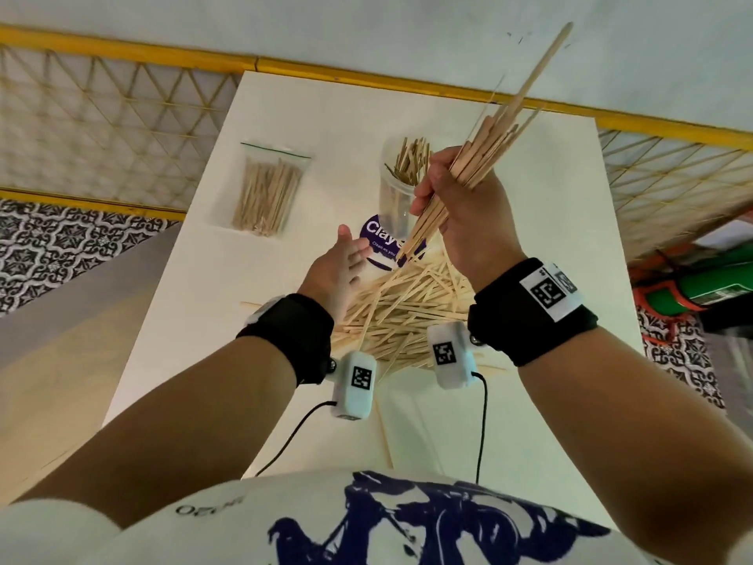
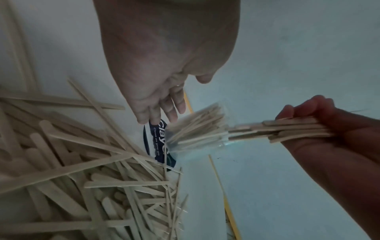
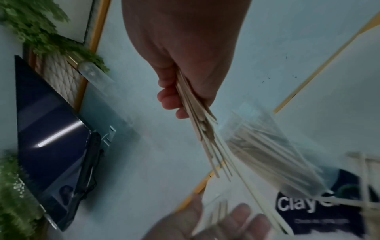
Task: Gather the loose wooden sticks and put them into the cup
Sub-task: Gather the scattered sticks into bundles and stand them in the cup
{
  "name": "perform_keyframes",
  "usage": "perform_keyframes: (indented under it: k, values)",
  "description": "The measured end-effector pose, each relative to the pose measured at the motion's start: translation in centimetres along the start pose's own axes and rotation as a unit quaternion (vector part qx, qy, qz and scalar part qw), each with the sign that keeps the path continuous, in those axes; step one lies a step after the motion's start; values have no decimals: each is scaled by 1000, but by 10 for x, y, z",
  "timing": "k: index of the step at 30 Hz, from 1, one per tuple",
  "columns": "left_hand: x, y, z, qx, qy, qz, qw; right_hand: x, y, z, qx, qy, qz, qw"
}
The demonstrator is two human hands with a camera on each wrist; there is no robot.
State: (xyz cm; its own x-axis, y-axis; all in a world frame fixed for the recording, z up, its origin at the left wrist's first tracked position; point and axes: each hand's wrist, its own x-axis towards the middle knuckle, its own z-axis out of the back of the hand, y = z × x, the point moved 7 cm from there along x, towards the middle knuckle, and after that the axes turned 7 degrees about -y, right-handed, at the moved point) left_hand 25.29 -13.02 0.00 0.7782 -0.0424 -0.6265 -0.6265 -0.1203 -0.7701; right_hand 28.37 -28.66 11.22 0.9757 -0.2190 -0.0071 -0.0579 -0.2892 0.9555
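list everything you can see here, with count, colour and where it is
table: one, white, under everything
cup: one, clear, upright at table centre, sticks inside
loose sticks: many, pale wood, heaped in front of the cup
held sticks: one bundle, pale wood, raised beside the cup
zip bag: one, clear, holds sticks, left of the cup
label: one, purple with white lettering, at the cup's base
wristbands: two, black, on the wrists
left hand: open, reaching toward the cup
right hand: grips the held sticks

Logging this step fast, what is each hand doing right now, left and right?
Left hand: open, fingers straight, holding nothing, near the cup.
Right hand: closed around a bundle of wooden sticks, raised above the table.
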Motion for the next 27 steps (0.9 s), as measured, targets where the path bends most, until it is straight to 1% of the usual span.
perform_keyframes:
  k: [3, 5, 7, 9, 11, 13, 15, 16, 17, 18, 21, 22, 23, 24, 25, 26, 27]
  values:
    - [6, 6, -3, -66, -11, 71, 995, 3, 15, -15, 38, 1, 12, 999]
    - [8, 9, -7, -117, -15, 113, 987, 5, 23, -23, 70, 16, 11, 997]
    - [7, 9, -14, -177, -5, 142, 974, 3, 19, -28, 61, 20, -3, 998]
    - [3, 4, -24, -174, 19, 140, 975, -6, 1, -26, 18, 0, -29, 999]
    - [-1, 3, -33, -156, 50, 144, 976, -19, -24, -22, -57, -28, -61, 996]
    - [-7, 6, -37, -130, 68, 142, 979, -32, -49, -19, -143, -46, -87, 985]
    - [-9, 15, -35, -109, 77, 167, 977, -33, -59, -19, -189, -55, -97, 976]
    - [-11, 18, -30, -98, 75, 178, 976, -27, -57, -18, -199, -62, -89, 974]
    - [-9, 20, -24, -83, 67, 179, 978, -16, -48, -17, -200, -73, -66, 975]
    - [-3, 23, -16, -62, 54, 174, 981, -4, -31, -17, -192, -92, -28, 977]
    - [12, 25, 9, -23, 23, 140, 990, 38, 32, -10, -111, -166, 80, 977]
    - [15, 24, 16, -8, 17, 116, 993, 52, 47, -9, -81, -174, 106, 976]
    - [19, 22, 23, 19, 10, 82, 996, 63, 55, -9, -74, -174, 119, 975]
    - [21, 16, 28, 76, 3, 33, 997, 74, 53, -8, -88, -174, 116, 974]
    - [22, 9, 33, 152, -3, -33, 988, 81, 46, -7, -115, -171, 101, 973]
    - [23, 2, 36, 231, -9, -105, 967, 86, 33, -5, -154, -161, 79, 972]
    - [24, -3, 39, 300, -16, -164, 939, 88, 20, -2, -199, -143, 57, 968]
